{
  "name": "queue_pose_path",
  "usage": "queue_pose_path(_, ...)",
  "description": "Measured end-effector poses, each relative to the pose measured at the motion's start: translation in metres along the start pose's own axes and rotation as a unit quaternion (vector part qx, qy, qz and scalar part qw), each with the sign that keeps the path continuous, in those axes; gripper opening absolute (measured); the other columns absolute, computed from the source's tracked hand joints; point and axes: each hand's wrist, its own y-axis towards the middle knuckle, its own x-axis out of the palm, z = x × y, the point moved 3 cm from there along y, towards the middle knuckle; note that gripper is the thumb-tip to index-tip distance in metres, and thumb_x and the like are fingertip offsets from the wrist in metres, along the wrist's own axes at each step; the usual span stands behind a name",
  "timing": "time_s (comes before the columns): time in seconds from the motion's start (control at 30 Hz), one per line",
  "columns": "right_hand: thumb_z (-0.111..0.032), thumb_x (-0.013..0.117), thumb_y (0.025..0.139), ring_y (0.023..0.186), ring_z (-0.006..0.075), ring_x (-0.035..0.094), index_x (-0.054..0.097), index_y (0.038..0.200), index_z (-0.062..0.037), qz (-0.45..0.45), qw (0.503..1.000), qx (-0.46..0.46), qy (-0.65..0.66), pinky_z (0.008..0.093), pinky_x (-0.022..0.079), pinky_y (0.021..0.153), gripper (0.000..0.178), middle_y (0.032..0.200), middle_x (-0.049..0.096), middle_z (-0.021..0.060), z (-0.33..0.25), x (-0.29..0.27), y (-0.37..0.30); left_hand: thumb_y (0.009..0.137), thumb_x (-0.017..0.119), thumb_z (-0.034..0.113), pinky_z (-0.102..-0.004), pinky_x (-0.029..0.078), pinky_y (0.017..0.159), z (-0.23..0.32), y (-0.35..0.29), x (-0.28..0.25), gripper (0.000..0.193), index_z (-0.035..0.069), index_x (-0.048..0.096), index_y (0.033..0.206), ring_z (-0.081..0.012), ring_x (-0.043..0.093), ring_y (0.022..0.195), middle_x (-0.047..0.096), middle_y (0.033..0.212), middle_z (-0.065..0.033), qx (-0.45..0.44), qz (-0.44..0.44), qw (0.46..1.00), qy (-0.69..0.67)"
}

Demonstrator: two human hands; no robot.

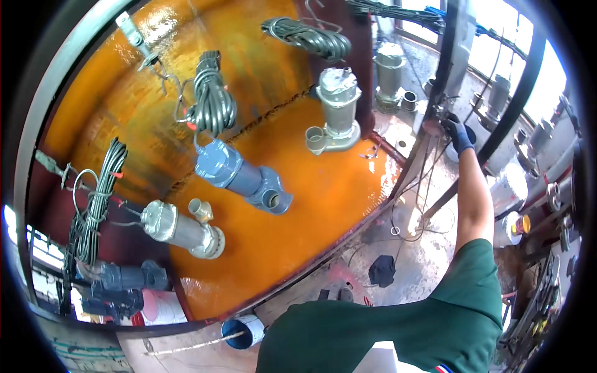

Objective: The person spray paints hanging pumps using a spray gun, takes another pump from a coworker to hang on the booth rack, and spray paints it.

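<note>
While the left hand is out of view, the right hand (459, 133), in a dark blue-grey glove, is up at a dark upright steel post (444, 65), its fingers bent toward a small, dull-reddish rounded fitting (433, 128) beside that post. Whether they are clamped on the fitting or merely touch it, I cannot tell. The arm runs forward and to the right, almost straight at the elbow, from a dark green short sleeve (466, 273); that long reach seems to let the body stand back.

Left of the post, a silver-grey cylindrical metal pump (340, 112) stands out against an orange-coated panel (323, 230). Farther left are a blue-grey cylindrical pump (230, 171) and a tilted silver-grey pump (180, 230). All three seem hung up, probably to leave their sides reachable, with dark grey-green coiled cables (214, 102) bundled above, likely to keep them off the surfaces. Lowest, a blue cylindrical bucket (254, 324) holds a pale stick (193, 346), leaning out over its rim.
</note>
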Motion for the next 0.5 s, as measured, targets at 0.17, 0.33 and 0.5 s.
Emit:
queue_pose_path(0.17,-0.033,0.064,0.1,0.093,0.0152,0.063,0.066,0.13,-0.0077,0.007,1.0,0.028,-0.011,0.0269,0.052,0.079,0.039,0.12,0.067,0.0043,0.019,-0.049,0.009,0.102,0.059,0.019,-0.0385,0.052,0.096,-0.075,-0.018,0.024,0.037,-0.003,0.063,0.131,-0.0274,0.064,0.108,0.069,0.125,-0.0167,-0.03,-0.006,0.995,-0.093)
queue_pose_path(0.33,-0.035,0.061,0.101,0.085,0.0136,0.058,0.066,0.13,-0.0094,0.053,0.996,0.005,-0.067,0.0257,0.047,0.073,0.039,0.113,0.065,0.0021,0.03,-0.121,0.014,0.1,0.062,0.016,-0.0351,0.048,0.104,-0.051,-0.016,0.021,0.048,0.0,0.055,0.145,-0.023,0.059,0.125,0.061,0.143,-0.015,0.025,-0.022,0.999,0.033)
queue_pose_path(0.5,-0.036,0.059,0.103,0.077,0.0119,0.053,0.066,0.13,-0.0111,0.112,0.988,-0.007,-0.109,0.0245,0.043,0.067,0.038,0.106,0.063,0.0,0.03,-0.136,-0.032,0.095,0.066,0.025,-0.0445,0.055,0.09,0.056,0.01,-0.027,0.077,0.017,0.03,0.163,-0.038,0.07,0.106,0.07,0.121,-0.0247,0.093,0.086,0.992,0.024)
